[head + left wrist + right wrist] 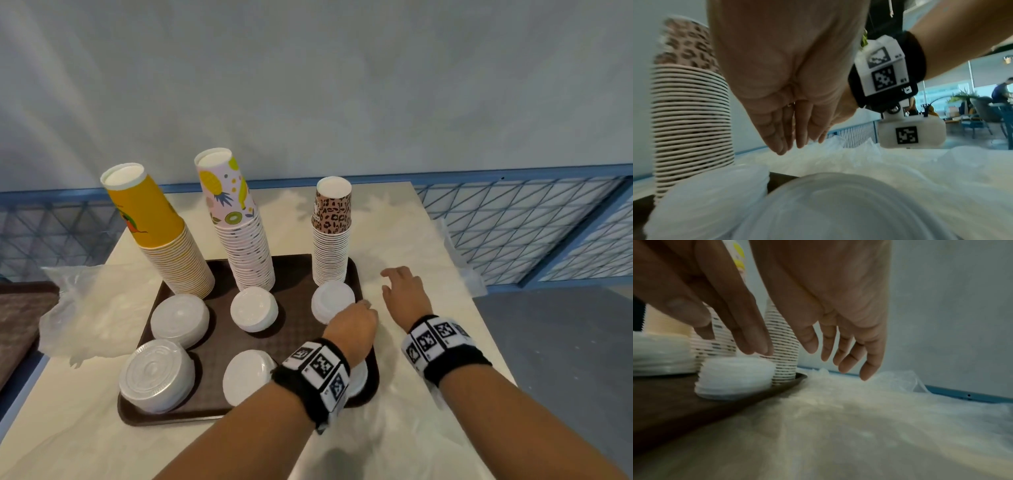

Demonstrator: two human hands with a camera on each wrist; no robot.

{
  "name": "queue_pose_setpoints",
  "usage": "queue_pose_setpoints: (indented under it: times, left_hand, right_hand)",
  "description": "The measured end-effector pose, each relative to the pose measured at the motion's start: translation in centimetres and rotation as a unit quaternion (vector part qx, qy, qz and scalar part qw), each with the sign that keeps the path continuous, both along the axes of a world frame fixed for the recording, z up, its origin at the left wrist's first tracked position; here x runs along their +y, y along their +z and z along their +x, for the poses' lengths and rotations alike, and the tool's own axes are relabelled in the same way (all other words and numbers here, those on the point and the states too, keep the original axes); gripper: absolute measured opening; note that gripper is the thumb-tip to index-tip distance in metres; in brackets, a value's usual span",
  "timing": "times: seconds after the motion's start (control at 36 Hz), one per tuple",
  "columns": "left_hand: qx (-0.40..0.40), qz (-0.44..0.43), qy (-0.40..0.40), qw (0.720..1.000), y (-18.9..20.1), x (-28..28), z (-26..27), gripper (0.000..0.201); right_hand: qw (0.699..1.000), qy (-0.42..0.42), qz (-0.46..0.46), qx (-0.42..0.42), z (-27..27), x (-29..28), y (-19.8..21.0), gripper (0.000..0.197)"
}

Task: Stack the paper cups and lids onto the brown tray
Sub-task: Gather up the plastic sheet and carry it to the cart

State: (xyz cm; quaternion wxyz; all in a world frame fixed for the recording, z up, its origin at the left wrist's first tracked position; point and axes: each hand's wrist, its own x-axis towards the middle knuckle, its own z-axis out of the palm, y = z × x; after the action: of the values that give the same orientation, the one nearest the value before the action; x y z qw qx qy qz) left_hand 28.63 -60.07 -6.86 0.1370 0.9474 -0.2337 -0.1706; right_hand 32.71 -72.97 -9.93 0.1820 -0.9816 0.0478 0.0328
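The brown tray (219, 342) holds three upside-down cup stacks: orange (161, 229), fruit-print (239, 226) and leopard-print (331, 233). Several white lid stacks lie in front of them, among them a small one (330, 303) by the leopard cups and a large clear one (157, 375) at the front left. My left hand (358, 317) hovers over the tray's right edge, fingers straight, fingertips (756, 345) just above the small lid stack (735, 376), holding nothing. My right hand (397, 287) hangs open over the table, right of the tray. A lid stack (828, 207) lies partly hidden beneath my left wrist.
Crumpled clear plastic bags lie on the table left of the tray (89, 308) and at the right edge (462, 270). Another brown tray (20, 318) sits on a lower surface far left. A blue mesh railing (513, 222) runs behind the table.
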Motion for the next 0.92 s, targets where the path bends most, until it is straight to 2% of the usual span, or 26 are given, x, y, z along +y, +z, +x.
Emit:
queue_pose_setpoints:
  times: [0.11,0.25,0.33,0.39,0.44,0.53,0.61,0.67,0.72,0.81,0.86,0.92]
  left_hand:
    - [0.005,0.092,-0.053,0.994,-0.6,-2.0,0.7,0.029]
    - [-0.002,0.134,-0.079,0.988,-1.4,-3.3,1.3,0.029]
    - [0.000,0.141,-0.072,0.987,-1.6,-3.5,1.8,0.028]
    - [0.004,0.144,-0.070,0.987,-1.6,-3.4,2.0,0.027]
    - [0.011,0.167,-0.078,0.983,-1.6,-3.5,2.1,0.026]
    - [-0.005,0.196,-0.108,0.975,-1.4,-3.4,2.1,0.026]
    - [-0.004,0.183,-0.082,0.980,-0.5,-3.2,1.7,0.018]
    - [-0.015,0.196,-0.071,0.978,-0.3,-3.1,1.4,0.020]
    - [0.013,0.170,-0.069,0.983,-1.0,-2.9,1.3,0.031]
    - [0.042,0.123,-0.048,0.990,-0.2,-2.9,1.5,0.032]
    - [0.052,0.051,0.013,0.997,0.1,-3.1,1.4,0.038]
    - [0.021,-0.062,0.089,0.994,0.3,-3.0,1.1,0.055]
  right_hand:
    - [0.998,0.015,0.006,0.064,1.5,-0.7,-1.4,0.042]
    - [0.992,0.016,0.009,0.121,2.7,-1.0,-2.7,0.050]
    - [0.992,0.011,0.012,0.128,3.2,-0.9,-3.0,0.037]
    - [0.993,0.007,0.003,0.120,3.4,-0.9,-2.9,0.027]
    - [0.994,0.004,0.013,0.107,3.6,-1.1,-2.6,0.027]
    - [0.995,0.002,0.075,0.065,3.7,-1.6,-1.3,0.022]
    - [0.991,0.000,0.130,-0.003,3.6,-2.3,0.6,0.017]
    - [0.987,-0.003,0.154,-0.039,3.2,-2.9,2.0,0.013]
    - [0.981,-0.013,0.175,-0.076,2.3,-3.6,3.8,0.012]
    - [0.969,-0.038,0.184,-0.160,0.6,-4.7,7.2,0.015]
    - [0.961,-0.048,0.174,-0.208,-0.9,-5.4,9.6,0.017]
    - [0.955,-0.043,0.163,-0.245,-2.7,-5.9,11.5,0.015]
